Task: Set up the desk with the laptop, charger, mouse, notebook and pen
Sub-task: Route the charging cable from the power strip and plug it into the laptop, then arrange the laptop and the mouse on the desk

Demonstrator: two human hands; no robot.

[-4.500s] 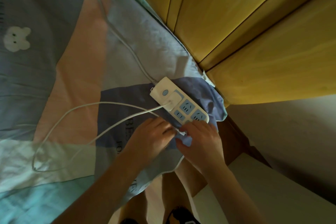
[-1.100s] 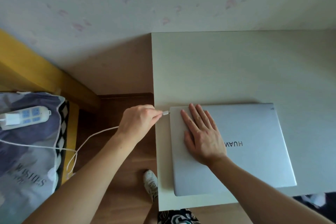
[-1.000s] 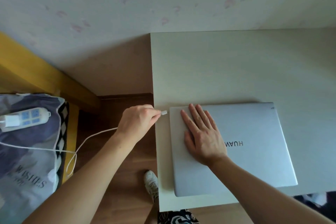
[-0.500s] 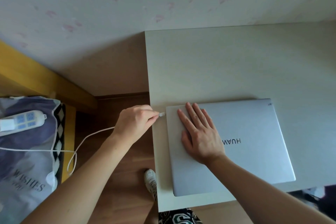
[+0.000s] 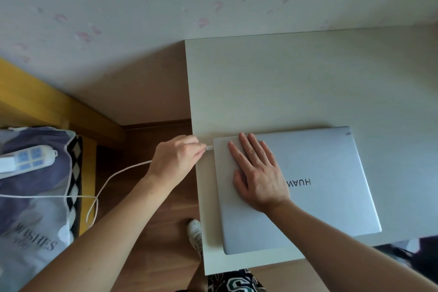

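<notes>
Desk [image 5: 284,78] | left hand [image 5: 176,161] pinches charger plug [image 5: 209,148] | right hand [image 5: 257,173] flat on laptop [image 5: 331,185]

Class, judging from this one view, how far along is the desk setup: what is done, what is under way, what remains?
Done: the closed laptop lies on the desk. Under way: the left hand pinches the charger plug at the laptop's left edge while the right hand presses the lid. Left: mouse, notebook and pen, none in view.

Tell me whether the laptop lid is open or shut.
Shut. The laptop lies flat on the desk, logo side up, with the right hand flat on its lid.
</notes>
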